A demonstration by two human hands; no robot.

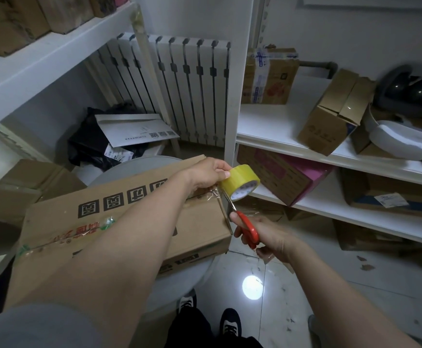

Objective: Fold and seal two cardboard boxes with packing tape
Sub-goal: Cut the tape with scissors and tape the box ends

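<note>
cardboard box (119, 197) lies closed; left hand (204, 175) grips tape roll (241, 184), right hand (271, 238) grips scissors (248, 227).

"What's worn up top?"

"A plain grey sleeve (41, 327) on the left arm. It ends high up, and the forearm is bare from there down to the left hand (204, 174). The right arm is bare from the picture's edge down to the right hand (267, 237)."

"And lower down?"

"Black trousers (194, 330), and black shoes (230, 322) with white on top. That may be laces, but it's too dim and small to be sure."
</note>
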